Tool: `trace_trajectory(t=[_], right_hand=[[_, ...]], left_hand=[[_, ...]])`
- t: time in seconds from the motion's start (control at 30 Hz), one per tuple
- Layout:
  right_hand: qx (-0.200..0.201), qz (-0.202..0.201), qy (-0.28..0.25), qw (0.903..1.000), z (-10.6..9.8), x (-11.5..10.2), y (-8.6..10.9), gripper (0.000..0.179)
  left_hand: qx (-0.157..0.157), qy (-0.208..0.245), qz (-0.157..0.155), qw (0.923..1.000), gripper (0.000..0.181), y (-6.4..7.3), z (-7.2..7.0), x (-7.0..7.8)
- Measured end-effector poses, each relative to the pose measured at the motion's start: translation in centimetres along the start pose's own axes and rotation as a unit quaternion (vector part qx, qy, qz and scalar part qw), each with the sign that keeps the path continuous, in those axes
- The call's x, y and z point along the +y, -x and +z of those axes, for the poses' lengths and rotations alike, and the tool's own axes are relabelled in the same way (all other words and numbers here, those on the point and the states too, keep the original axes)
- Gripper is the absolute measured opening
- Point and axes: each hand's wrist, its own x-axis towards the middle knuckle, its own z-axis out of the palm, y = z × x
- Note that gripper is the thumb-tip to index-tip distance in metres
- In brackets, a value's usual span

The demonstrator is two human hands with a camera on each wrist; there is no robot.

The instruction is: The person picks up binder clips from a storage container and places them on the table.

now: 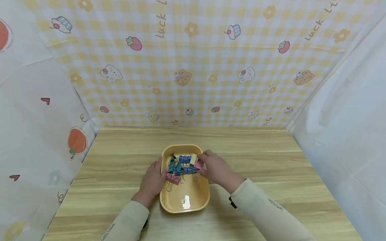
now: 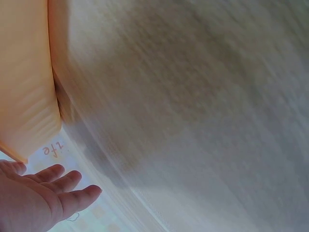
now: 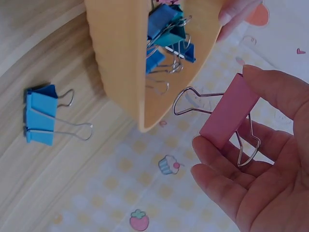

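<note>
One pink clip (image 3: 230, 111) pinched in right hand (image 1: 217, 169), left hand (image 1: 152, 179) spread, backdrop (image 1: 199, 57) lettered "luck"

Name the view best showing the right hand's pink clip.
The right wrist view: the pink clip appears large and sharp in the right hand. The head view shows it small, partly hidden; the left wrist view doesn't show it.

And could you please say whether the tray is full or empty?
Neither: the tray holds binder clips toward its far end; the near end is bare.
</note>
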Motion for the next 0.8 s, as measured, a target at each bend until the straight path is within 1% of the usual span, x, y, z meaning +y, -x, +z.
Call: trace_trajectory(t=[0.1,0.3,0.37,0.43,0.6,0.8], right_hand=[[0.004,0.016,-0.003,0.9999,-0.1,0.5,0.1,0.029],[0.034,0.029,0.011,0.9989,-0.3,1.6,0.5,0.037],[0.039,0.04,0.015,0.9983,-0.4,2.0,0.6,0.041],[0.037,0.054,0.014,0.9977,-0.5,2.5,0.8,0.047],[0.023,0.08,0.005,0.9965,-0.3,3.9,1.1,0.05],[0.025,0.102,0.011,0.9944,0.2,5.5,1.4,0.048]], left_hand=[[0.0,0.0,0.001,1.0,0.064,0.0,0.0,0.0],[-0.003,0.0,-0.001,1.0,0.064,0.0,-0.1,0.0],[-0.004,0.0,0.0,1.0,0.064,0.0,-0.1,0.1],[-0.005,0.0,0.0,1.0,0.064,0.1,-0.2,0.2],[-0.004,0.003,0.002,1.0,0.064,0.2,-0.3,0.3],[0.002,-0.003,0.009,1.0,0.063,0.3,-0.3,0.2]])
